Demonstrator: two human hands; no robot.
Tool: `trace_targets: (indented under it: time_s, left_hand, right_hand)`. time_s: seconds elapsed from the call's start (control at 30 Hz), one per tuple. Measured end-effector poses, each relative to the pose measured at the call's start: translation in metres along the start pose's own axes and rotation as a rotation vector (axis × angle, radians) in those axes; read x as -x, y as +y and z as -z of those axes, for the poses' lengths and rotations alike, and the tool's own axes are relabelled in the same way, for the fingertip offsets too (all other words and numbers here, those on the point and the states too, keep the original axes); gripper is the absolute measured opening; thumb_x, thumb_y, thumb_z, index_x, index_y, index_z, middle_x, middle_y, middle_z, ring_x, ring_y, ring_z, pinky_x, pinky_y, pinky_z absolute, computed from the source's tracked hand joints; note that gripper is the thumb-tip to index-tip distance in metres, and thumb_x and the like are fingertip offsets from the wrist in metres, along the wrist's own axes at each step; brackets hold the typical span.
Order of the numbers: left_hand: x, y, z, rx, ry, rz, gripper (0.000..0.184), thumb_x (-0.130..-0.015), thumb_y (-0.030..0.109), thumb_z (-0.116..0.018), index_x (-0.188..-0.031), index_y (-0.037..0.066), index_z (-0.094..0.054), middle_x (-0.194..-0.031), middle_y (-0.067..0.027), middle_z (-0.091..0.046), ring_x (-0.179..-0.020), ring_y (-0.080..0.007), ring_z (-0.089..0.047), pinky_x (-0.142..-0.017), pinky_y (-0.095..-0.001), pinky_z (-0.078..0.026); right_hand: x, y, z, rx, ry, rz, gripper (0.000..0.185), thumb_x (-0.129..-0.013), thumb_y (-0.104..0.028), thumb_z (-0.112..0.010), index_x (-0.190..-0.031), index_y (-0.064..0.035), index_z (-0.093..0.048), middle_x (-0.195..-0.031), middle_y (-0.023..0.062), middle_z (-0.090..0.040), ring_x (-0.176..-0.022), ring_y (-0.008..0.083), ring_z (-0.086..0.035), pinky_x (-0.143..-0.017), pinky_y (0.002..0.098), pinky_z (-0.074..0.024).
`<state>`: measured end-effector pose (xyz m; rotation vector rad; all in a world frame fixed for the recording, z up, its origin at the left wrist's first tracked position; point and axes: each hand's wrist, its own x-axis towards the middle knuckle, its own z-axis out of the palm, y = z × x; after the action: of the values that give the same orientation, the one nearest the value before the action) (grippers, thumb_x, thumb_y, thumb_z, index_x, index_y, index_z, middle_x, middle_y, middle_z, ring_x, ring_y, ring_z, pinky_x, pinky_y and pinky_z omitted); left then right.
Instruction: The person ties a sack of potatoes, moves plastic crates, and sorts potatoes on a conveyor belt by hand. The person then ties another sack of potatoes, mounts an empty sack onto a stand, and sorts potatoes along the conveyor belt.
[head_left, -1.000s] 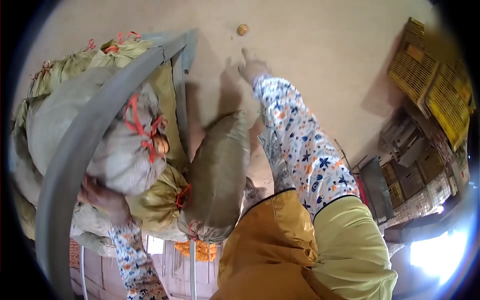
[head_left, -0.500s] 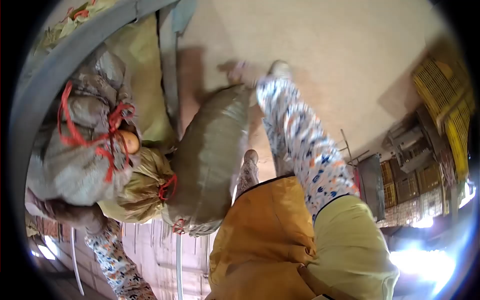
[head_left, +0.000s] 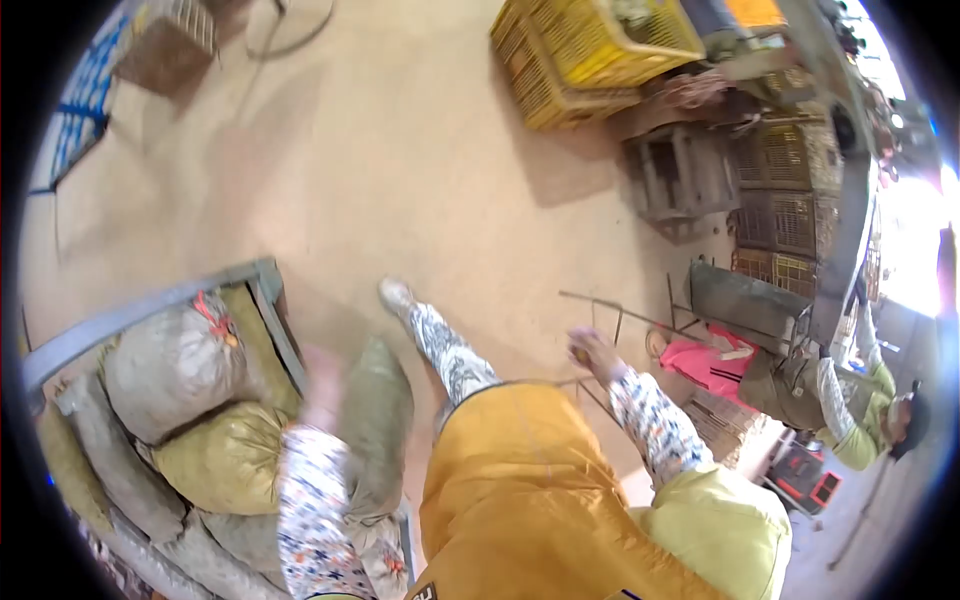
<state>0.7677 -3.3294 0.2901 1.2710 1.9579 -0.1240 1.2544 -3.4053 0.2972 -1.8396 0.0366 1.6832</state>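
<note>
My right hand [head_left: 597, 354] is over the floor right of my apron, its fingers curled round something small and brownish that I cannot make out. Smeared by motion, my left hand [head_left: 322, 385] is between the framed pile and a greenish sack [head_left: 378, 430] standing beside it; its fingers are not clear. A pale sack [head_left: 175, 370] with a red tie lies on the pile inside the grey metal frame [head_left: 150, 322]. Below it is a yellowish sack [head_left: 225, 458], with more full sacks around.
Yellow crates [head_left: 560, 60] are at the top, near a wooden stool [head_left: 682, 175]. Thin metal rods and a grey box-like object [head_left: 750, 300] stand to the right. Another person [head_left: 855, 425] is at the far right, near a pink cloth [head_left: 705, 362]. A blue rack [head_left: 85, 110] is top left.
My right hand has moved back from the floor ahead to my right side. My left hand has come off the pale sack. The view has swung, and the small round item seen earlier on the floor is not visible there.
</note>
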Motion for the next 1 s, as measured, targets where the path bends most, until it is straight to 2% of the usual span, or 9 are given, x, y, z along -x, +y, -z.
trace_targets:
  time_s: [0.13, 0.23, 0.3, 0.33, 0.4, 0.5, 0.63, 0.8, 1.0]
  left_hand:
    - [0.149, 0.119, -0.067, -0.214, -0.184, -0.976, 0.038, -0.079, 0.031, -0.054, -0.113, 0.014, -0.055, -0.113, -0.0093, -0.054, -0.107, -0.0302, -0.048, -0.091, -0.0404, -0.038]
    - [0.187, 0.132, -0.087, -0.221, -0.175, -0.924, 0.038, -0.079, 0.033, -0.053, -0.11, 0.011, -0.056, -0.109, -0.0096, -0.057, -0.102, -0.0309, -0.051, -0.088, -0.0411, -0.04]
    - [0.164, 0.114, -0.104, 0.005, -0.526, -0.4, 0.039, -0.081, 0.034, -0.05, -0.113, 0.01, -0.054, -0.107, -0.01, -0.057, -0.101, -0.0302, -0.052, -0.085, -0.0403, -0.04]
    - [0.166, 0.138, -0.096, -0.013, -0.503, -0.411, 0.039, -0.081, 0.034, -0.05, -0.113, 0.01, -0.054, -0.107, -0.01, -0.057, -0.101, -0.0302, -0.052, -0.085, -0.0403, -0.04]
    - [0.169, 0.187, -0.08, -0.562, -0.413, -0.465, 0.038, -0.083, 0.034, -0.045, -0.112, 0.01, -0.053, -0.107, -0.0129, -0.057, -0.101, -0.0297, -0.052, -0.084, -0.0388, -0.041]
    - [0.09, 0.165, -0.121, -0.177, -0.673, -0.419, 0.035, -0.084, 0.033, -0.044, -0.109, 0.012, -0.054, -0.105, -0.015, -0.058, -0.102, -0.0295, -0.053, -0.082, -0.0368, -0.042]
    - [0.072, 0.283, -0.124, -0.157, -0.351, -0.187, 0.037, -0.083, 0.033, -0.046, -0.109, 0.008, -0.054, -0.103, -0.016, -0.059, -0.098, -0.03, -0.055, -0.082, -0.0363, -0.043]
    - [0.08, 0.444, -0.098, -0.154, -0.443, -0.442, 0.045, -0.082, 0.034, -0.046, -0.118, 0.008, -0.049, -0.11, -0.0165, -0.057, -0.103, -0.0303, -0.053, -0.089, -0.0351, -0.04]
    - [-0.028, 0.554, -0.122, -0.613, -0.196, -0.776, 0.055, -0.077, 0.035, -0.049, -0.121, 0.003, -0.045, -0.12, -0.0182, -0.049, -0.11, -0.0315, -0.048, -0.094, -0.041, -0.035]
  right_hand:
    - [0.053, 0.009, 0.149, -0.114, 0.274, -0.012, 0.02, -0.08, -0.012, -0.053, -0.1, -0.0128, -0.05, -0.078, 0.0047, -0.052, -0.066, 0.0173, -0.054, -0.056, 0.0313, -0.0498]
    - [0.086, -0.018, 0.19, -0.381, 0.37, 0.116, 0.025, -0.078, -0.007, -0.049, -0.103, -0.0102, -0.046, -0.074, 0.0074, -0.052, -0.057, 0.0185, -0.052, -0.047, 0.03, -0.0454]
    - [0.081, -0.022, 0.208, -0.482, 0.375, 0.158, 0.025, -0.077, -0.006, -0.05, -0.101, -0.0083, -0.046, -0.076, 0.0093, -0.052, -0.056, 0.0196, -0.051, -0.045, 0.0305, -0.0437]
    - [0.07, -0.024, 0.221, -0.406, 0.362, 0.217, 0.025, -0.077, -0.005, -0.049, -0.102, -0.0086, -0.047, -0.075, 0.0099, -0.053, -0.056, 0.0199, -0.052, -0.046, 0.0308, -0.0439]
    - [0.043, -0.038, 0.239, -0.341, 0.335, 0.289, 0.026, -0.077, -0.005, -0.049, -0.103, -0.0088, -0.048, -0.074, 0.0104, -0.054, -0.057, 0.0202, -0.053, -0.046, 0.0312, -0.0441]
    - [0.036, -0.048, 0.256, 0.71, 0.778, 0.625, 0.029, -0.075, -0.005, -0.05, -0.104, -0.0084, -0.054, -0.069, 0.0103, -0.058, -0.057, 0.0158, -0.056, -0.045, 0.0281, -0.0446]
    - [0.051, -0.112, 0.283, 0.001, 0.212, -0.031, 0.025, -0.076, -0.006, -0.052, -0.1, -0.0076, -0.055, -0.067, 0.0071, -0.056, -0.057, 0.0132, -0.055, -0.046, 0.0268, -0.0434]
    - [0.06, -0.304, 0.302, -0.286, 0.027, 0.783, 0.03, -0.08, -0.001, -0.046, -0.109, -0.0075, -0.049, -0.072, 0.0003, -0.048, -0.054, 0.0082, -0.043, -0.047, 0.0212, -0.0385]
    - [0.073, -0.545, 0.287, 0.548, 0.894, 1.518, 0.044, -0.081, 0.001, -0.049, -0.124, -0.0058, -0.042, -0.099, 0.0054, -0.056, -0.084, 0.0144, -0.053, -0.071, 0.0219, -0.0444]
